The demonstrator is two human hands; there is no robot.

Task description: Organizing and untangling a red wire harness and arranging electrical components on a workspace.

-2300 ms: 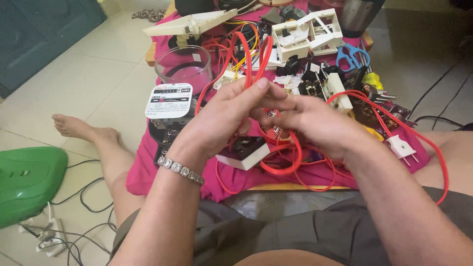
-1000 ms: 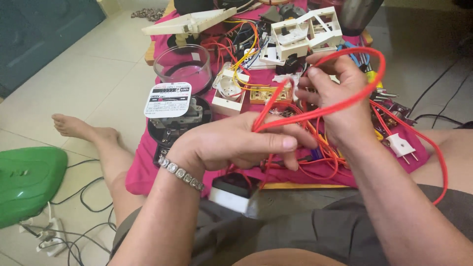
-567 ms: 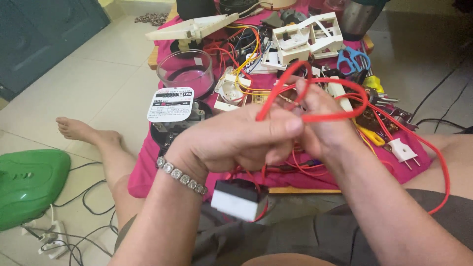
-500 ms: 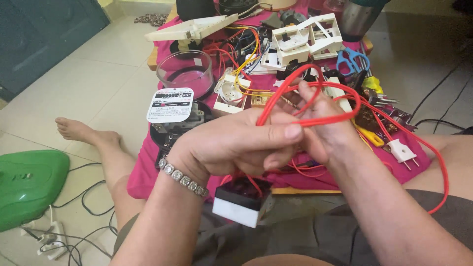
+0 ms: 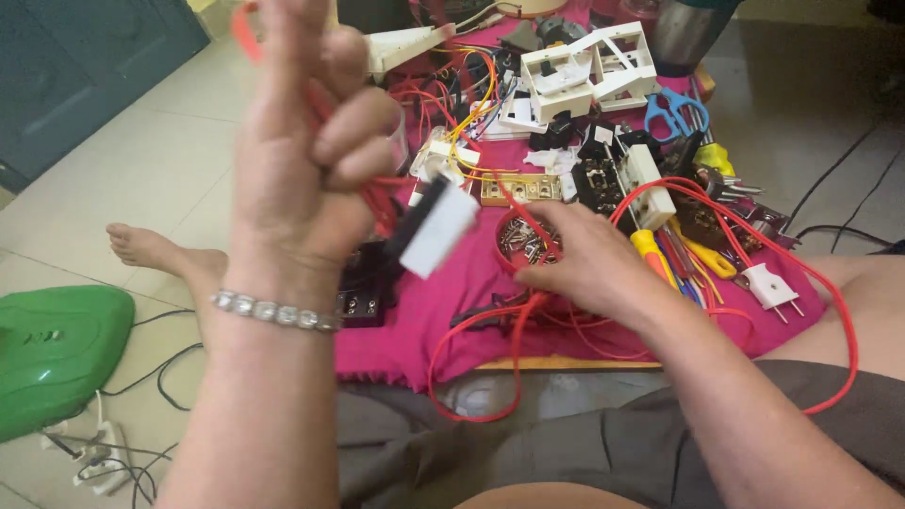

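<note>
Red cable (image 5: 830, 311) runs through both hands: the left hand (image 5: 302, 160) is raised high toward the camera, its fingers (image 5: 353, 155) curled tight around a bunch of the cable, with a blurred black-and-white block (image 5: 434, 226) hanging just beneath it. The right hand (image 5: 584, 259) is lower, over the pink cloth (image 5: 443, 320) covering the surface, its fingers pinching a loop of the same cable beside a small heap of screws (image 5: 518, 236). A white two-pin plug (image 5: 768, 286) lies at the cloth's right edge. Blue scissors (image 5: 674, 108), white switch frames (image 5: 589, 66) and a yellow-handled screwdriver (image 5: 650, 250) lie farther back. A green object (image 5: 57, 349) rests on the tiled floor.
</note>
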